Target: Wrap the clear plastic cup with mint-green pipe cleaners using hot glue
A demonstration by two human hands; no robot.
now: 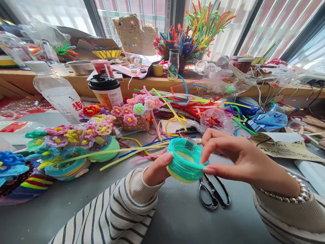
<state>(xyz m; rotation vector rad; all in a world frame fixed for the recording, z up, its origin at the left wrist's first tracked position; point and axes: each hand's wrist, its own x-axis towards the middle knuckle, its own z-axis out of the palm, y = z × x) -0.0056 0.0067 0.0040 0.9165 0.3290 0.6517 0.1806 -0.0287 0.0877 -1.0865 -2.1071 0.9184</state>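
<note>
Above the grey table I see a small round cup [184, 169] wrapped in rows of teal pipe cleaner, with pale yellow at its base. Clear plastic with a barcode shows inside its rim. My left hand [157, 169] grips the cup from the left, thumb against the wrapped wall; its other fingers are hidden behind. At the right edge, my right hand [228, 156] pinches the teal pipe cleaner [203, 164] between thumb and fingertips. Black-handled scissors [214, 193] lie on the table just below this hand, their blades hidden by the cup and hand.
Flower-covered pipe-cleaner pots [104, 149] stand on the left, beside a tilted water bottle [59, 91] and a lidded paper cup [106, 91]. Loose pipe cleaners [188, 105] pile up behind my hands. A glass bottle [173, 66] stands on the back ledge; brown paper packaging [286, 145] lies right.
</note>
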